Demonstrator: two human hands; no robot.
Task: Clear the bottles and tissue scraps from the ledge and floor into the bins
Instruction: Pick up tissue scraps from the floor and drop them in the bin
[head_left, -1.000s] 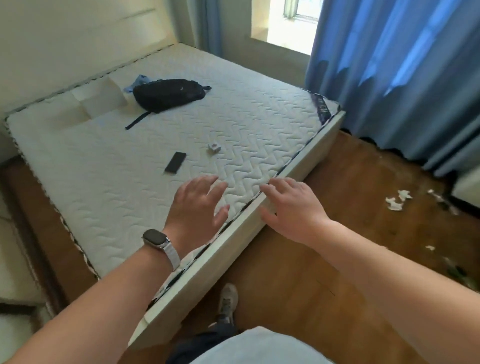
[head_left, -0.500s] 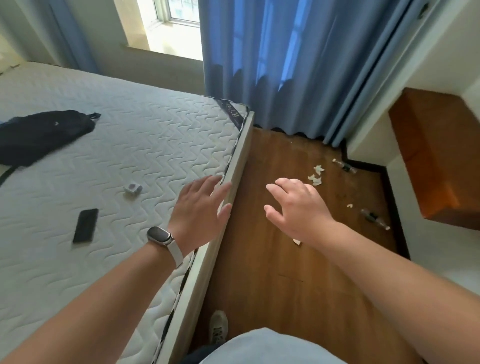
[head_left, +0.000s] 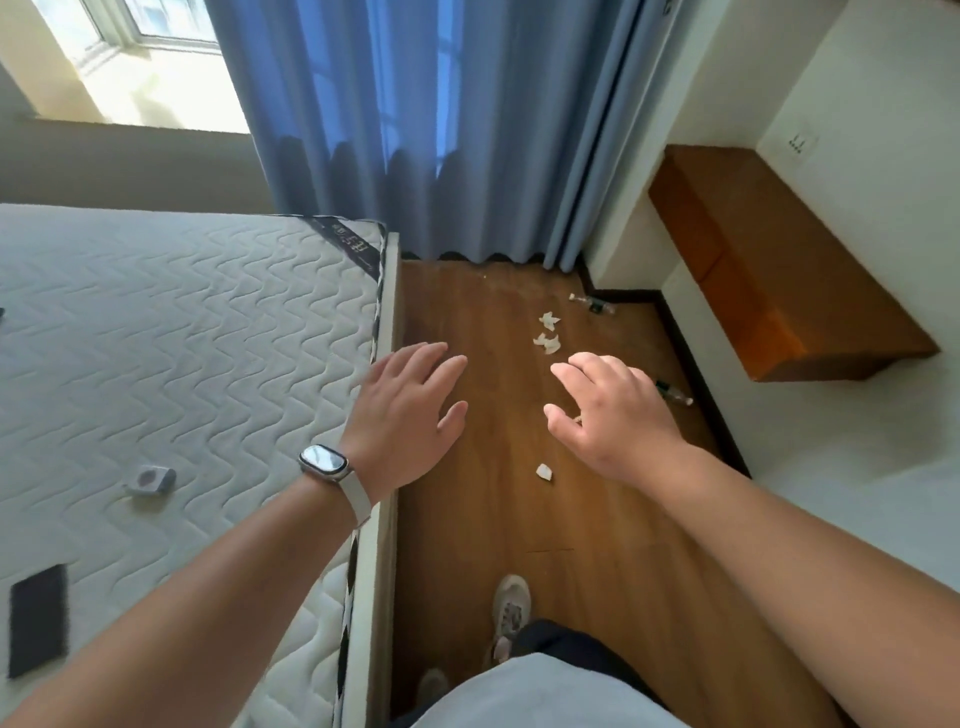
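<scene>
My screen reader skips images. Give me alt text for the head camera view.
The left hand and right hand, open and empty, reach over a wooden floor beside a mattress; tissue scraps and two bottles lie ahead.

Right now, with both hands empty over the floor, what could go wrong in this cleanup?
1. The near tissue scrap lies on the floor ahead of the shoe; a step forward might tread on it or kick it aside.
2. One bottle is partly hidden behind the right hand and lies by the dark skirting, so it may be overlooked.
3. No bin is in view; carrying everything at once could mean drops.
</scene>
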